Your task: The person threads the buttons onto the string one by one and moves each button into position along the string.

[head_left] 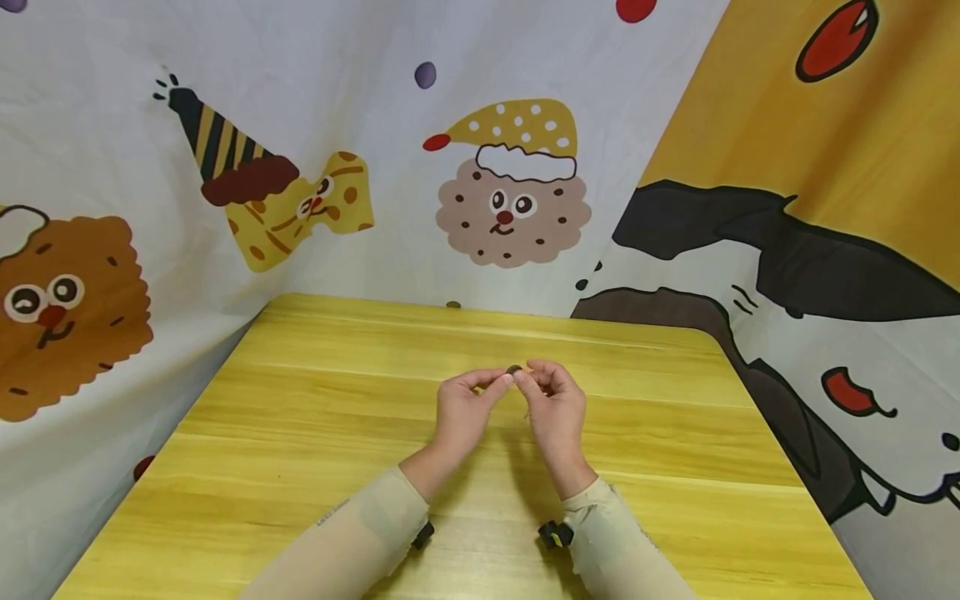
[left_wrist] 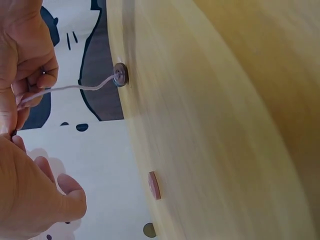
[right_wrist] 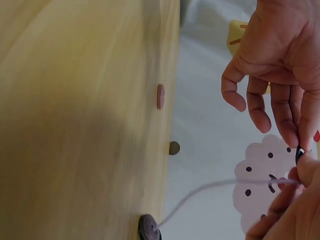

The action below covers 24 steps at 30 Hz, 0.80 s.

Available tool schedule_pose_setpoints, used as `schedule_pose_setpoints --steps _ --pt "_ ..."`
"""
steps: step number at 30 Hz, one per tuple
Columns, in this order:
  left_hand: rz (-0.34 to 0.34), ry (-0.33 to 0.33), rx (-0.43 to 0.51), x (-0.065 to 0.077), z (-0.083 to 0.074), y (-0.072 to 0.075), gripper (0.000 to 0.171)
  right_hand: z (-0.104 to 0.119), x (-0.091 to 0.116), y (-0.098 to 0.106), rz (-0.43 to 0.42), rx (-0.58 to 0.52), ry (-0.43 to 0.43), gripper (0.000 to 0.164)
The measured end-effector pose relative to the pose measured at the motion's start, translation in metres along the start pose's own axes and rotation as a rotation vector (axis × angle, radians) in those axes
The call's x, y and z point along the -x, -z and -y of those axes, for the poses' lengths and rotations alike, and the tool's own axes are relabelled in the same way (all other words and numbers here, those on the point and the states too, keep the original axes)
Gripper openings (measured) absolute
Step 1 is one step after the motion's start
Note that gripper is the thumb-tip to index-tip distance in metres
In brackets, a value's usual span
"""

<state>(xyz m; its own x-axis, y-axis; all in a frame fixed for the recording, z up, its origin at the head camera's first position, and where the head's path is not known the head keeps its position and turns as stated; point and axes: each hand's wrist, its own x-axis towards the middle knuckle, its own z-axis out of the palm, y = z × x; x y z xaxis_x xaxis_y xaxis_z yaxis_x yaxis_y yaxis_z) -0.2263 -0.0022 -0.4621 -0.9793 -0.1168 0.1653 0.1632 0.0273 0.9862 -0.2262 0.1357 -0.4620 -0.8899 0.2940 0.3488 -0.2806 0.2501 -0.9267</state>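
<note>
Between the fingertips of both hands, a small dark button (head_left: 513,369) is held above the table. My left hand (head_left: 463,410) pinches its left side. My right hand (head_left: 558,412) pinches the other side, its thumb meeting the left thumb. A pale cord (left_wrist: 75,87) runs from the right hand's fingers down to a brown button (left_wrist: 120,75); whether this button hangs or touches the tabletop I cannot tell. In the right wrist view, the held button (right_wrist: 299,154) shows edge-on, mostly covered by fingers. A pink button (right_wrist: 160,96) is seen edge-on by the tabletop.
The yellow wood-grain table (head_left: 315,467) spreads beneath both arms. A white curtain (head_left: 405,242) printed with cartoon figures stands behind its far edge. Dark wrist devices (head_left: 556,534) sit at both sleeves.
</note>
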Motion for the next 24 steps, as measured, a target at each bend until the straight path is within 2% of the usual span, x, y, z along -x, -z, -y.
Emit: schedule_pose_setpoints --steps 4,9,12,16,20,24 --pt "0.099 0.037 -0.012 -0.003 0.0 0.005 0.023 -0.001 -0.004 0.005 0.094 0.037 -0.001 0.014" --pt "0.322 0.226 0.039 -0.015 -0.003 0.017 0.035 -0.002 -0.01 0.015 0.25 0.027 -0.038 0.007" --pt "0.41 0.31 0.032 -0.023 -0.005 0.024 0.033 -0.002 -0.012 0.018 0.331 0.033 -0.053 0.007" --pt "0.465 0.302 -0.016 -0.029 -0.007 0.03 0.03 -0.004 -0.014 0.021 0.38 0.039 -0.053 0.011" --pt "0.488 0.23 -0.069 -0.029 -0.008 0.031 0.03 -0.006 -0.016 0.023 0.41 0.03 -0.047 0.012" --pt "0.448 0.148 -0.127 -0.025 -0.008 0.029 0.028 -0.008 -0.017 0.024 0.434 0.041 -0.053 0.016"
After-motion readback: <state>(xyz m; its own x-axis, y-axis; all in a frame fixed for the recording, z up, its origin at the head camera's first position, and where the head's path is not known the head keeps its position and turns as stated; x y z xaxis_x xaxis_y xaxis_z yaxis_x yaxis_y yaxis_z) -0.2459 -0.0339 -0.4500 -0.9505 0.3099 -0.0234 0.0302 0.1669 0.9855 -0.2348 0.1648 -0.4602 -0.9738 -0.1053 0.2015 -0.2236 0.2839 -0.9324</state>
